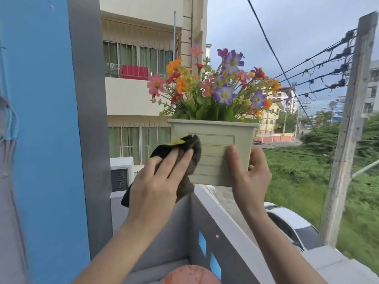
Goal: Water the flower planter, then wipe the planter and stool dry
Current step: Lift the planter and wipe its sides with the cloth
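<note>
The planter (217,152), a pale green plastic box full of bright flowers (215,85), sits high in the middle of the scene, over the far corner of the grey balcony wall (215,212); whether its base touches the wall or hangs just above it I cannot tell. The right hand (252,177) grips its right side, thumb flat on the ribbed front face and fingers curled round the edge behind. The left hand (155,181) lies with straight fingers on a dark cloth (192,154), pressing it against the left part of the front face, with the rest of the cloth hanging below the palm. The wiping step looks to be in hand. The box looks stiff and fairly light, since 1 hand seems to steady it, though wet contents would add weight low down. Smooth plastic may be slippery when damp, and the drop beyond the wall is long, so a hold under the rim or beneath the base with 2 hands would be safer than a pinch on the side. The flower stems are thin and bend easily, so they are no place to grip. Near the bottom edge a round reddish top (190,274) shows, possibly the stool.
</note>
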Motion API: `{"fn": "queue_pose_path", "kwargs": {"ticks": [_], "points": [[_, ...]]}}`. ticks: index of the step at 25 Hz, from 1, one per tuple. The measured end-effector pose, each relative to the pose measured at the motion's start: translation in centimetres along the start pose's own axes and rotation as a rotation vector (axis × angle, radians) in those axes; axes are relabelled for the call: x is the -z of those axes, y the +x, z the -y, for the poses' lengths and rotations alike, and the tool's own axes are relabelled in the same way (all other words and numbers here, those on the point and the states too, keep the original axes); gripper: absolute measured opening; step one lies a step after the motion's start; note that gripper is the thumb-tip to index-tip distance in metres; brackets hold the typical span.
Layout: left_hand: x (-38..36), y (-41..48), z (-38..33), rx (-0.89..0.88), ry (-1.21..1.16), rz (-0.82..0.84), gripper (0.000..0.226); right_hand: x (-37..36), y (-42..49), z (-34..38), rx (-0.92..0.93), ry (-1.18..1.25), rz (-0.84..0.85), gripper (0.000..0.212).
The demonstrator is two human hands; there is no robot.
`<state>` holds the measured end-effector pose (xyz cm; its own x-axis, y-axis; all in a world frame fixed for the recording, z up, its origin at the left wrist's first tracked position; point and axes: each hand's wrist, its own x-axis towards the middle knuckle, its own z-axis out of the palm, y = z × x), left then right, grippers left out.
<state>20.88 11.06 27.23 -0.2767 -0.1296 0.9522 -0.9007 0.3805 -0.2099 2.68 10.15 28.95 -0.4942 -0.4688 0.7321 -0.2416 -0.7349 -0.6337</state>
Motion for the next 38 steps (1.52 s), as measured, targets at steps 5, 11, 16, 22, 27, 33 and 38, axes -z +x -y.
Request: {"fn": "queue_pose_path", "kwargs": {"ticks": [5, 11, 16, 22, 27, 33, 38], "points": [[-0.3, -1.8, -1.7, 0.005, -0.035, 0.029, 0.050, 0.0, 0.0, -0.1, -0.020, 0.004, -0.012, 0.043], [0.1, -0.5, -0.6, 0.052, -0.001, 0.007, 0.053, 0.2, -0.1, -0.2, -0.019, -0.020, -0.002, 0.046], [-1.0, -3.9, -3.8, -0.121, -0.011, 0.076, 0.046, 0.5, 0.1, -0.1, -0.033, -0.013, -0.006, 0.045], [-1.1, -4.9, 0.9, 0.493, -0.409, 0.121, 0.039, 1.6, 1.7, 0.0, -0.007, 0.044, -0.020, 0.038], [1.7, 2.0, -0.6, 1.233, -1.418, 0.066, 0.008, 1.1, 1.2, -0.5, -0.017, 0.046, 0.048, 0.044], [0.1, 2.1, -1.7, 1.185, -1.379, 0.231, 0.020, 1.7, 0.9, -1.2, -0.100, 0.203, 0.192, 0.025], [-3.0, 2.1, 1.1, 1.130, -1.330, 0.327, 0.044, 2.8, 1.2, -1.0, -0.117, 0.281, 0.266, 0.039]]}}
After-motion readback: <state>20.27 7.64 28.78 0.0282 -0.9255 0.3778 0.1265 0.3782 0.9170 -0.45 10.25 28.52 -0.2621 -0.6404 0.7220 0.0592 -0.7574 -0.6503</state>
